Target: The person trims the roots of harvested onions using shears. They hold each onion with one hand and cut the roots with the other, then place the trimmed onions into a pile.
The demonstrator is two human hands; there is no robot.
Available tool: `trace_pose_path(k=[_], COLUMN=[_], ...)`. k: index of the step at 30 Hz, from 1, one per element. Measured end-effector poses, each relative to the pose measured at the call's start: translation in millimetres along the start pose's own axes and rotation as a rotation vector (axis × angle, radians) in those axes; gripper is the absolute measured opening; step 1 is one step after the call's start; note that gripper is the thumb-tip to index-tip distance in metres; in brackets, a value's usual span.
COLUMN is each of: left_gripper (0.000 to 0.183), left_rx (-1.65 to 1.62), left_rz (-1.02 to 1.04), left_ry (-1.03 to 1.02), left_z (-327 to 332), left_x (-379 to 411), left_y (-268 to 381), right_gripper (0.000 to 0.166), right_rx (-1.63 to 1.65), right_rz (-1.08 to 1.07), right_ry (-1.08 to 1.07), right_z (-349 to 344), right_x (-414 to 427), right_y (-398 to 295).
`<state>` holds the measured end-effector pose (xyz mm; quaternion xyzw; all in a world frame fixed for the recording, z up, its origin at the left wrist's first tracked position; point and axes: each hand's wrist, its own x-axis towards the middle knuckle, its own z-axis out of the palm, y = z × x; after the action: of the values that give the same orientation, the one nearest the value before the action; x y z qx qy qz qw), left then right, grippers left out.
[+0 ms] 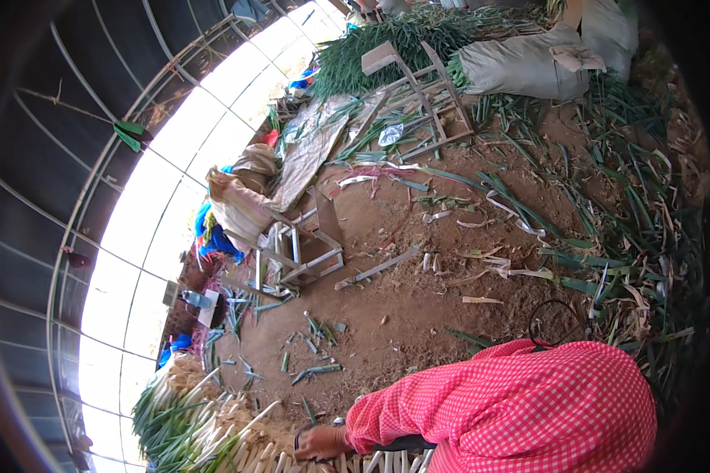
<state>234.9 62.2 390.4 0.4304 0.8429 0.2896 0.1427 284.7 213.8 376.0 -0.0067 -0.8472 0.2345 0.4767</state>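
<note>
My right hand (321, 443) reaches in from the right in a pink-and-white checked sleeve (408, 408). It is low over a row of white leek or large green onion stalks (272, 458) at the bottom edge. A small dark loop or edge (299, 437) shows by the fingers; what it is cannot be told. The fingertips are partly hidden, so a grip on a stalk is unclear. Left of the hand, more stalks with green leaves (177, 420) lie heaped together. My left hand is out of view.
A metal-framed stool (307, 260) and an overturned frame (432, 106) stand on bare soil (367, 325). Beyond are a large green leaf pile (402, 41) and stuffed white sacks (520, 65). Leaf trimmings (639, 236) cover the right side. A bottle (196, 299) is near the left wall.
</note>
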Motion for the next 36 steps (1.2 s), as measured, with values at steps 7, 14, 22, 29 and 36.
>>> trace_pose_path(k=[7, 14, 22, 29, 36], left_gripper=[0.044, 0.037, 0.032, 0.03, 0.026], left_rx=[0.014, 0.194, 0.26, 0.412, 0.483], left_rz=[-0.03, -0.071, -0.062, -0.107, -0.03], left_ry=[0.142, 0.308, 0.327, 0.135, -0.079], left_z=[-45, -76, -98, -117, -94], left_x=[-91, -129, -155, -127, -62], left_y=[49, 91, 103, 51, -57], right_gripper=[0.034, 0.031, 0.04, 0.072, 0.059], right_rx=[-0.1, 0.676, 1.321, 0.659, 0.648], right_rz=[0.946, 0.978, 0.767, 0.524, 0.627], right_ry=[-0.049, -0.333, -0.671, -1.042, -0.951], right_z=[-180, -227, -178, -109, -25], right_x=[-51, -56, -14, -20, -37], right_y=[145, 114, -62, -91, -33])
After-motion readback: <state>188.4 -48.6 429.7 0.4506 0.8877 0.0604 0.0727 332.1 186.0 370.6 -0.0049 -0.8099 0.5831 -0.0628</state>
